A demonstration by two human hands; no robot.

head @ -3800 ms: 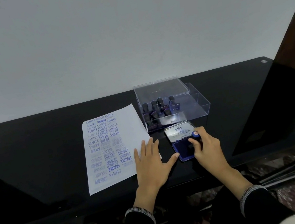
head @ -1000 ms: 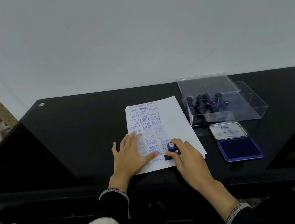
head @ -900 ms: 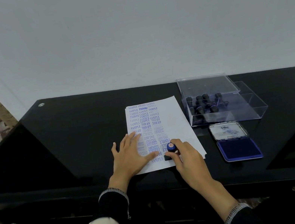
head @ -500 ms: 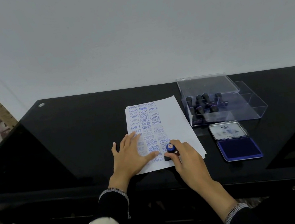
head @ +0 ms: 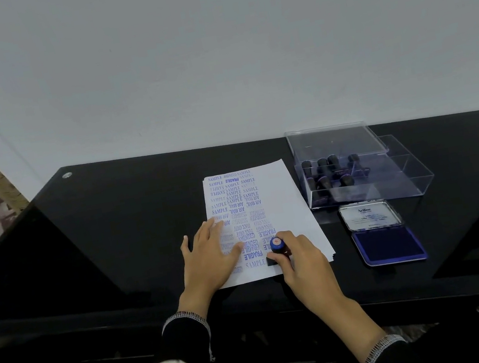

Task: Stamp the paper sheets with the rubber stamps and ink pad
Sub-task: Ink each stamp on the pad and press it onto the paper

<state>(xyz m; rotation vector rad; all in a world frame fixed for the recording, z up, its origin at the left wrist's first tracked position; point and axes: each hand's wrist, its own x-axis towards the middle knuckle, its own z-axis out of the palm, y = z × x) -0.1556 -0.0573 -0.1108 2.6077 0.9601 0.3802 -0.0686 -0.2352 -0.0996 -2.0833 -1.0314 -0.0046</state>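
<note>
Fingers [head: 289, 238] of the right hand [head: 305, 262] pinch a rubber stamp [head: 277, 250] standing on the paper sheets [head: 279, 196] near the table's [head: 129, 220] front edge. Left hand [head: 210, 258] lies flat, fingers straight, on the sheets.

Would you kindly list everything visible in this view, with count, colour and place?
Glossy table: one, black, against the white wall.
Stack of paper sheets: one, white, top sheet covered in blue stamped words, table centre.
Clear plastic box: one, transparent, open, right of the paper, holding dark spare stamps; count unclear.
Ink pad: one, blue, lid open, in front of the box.
Round-handled rubber stamp: one, blue, on the sheet's near edge.
Left hand: flat on the paper.
Right hand: grips the stamp.
</note>
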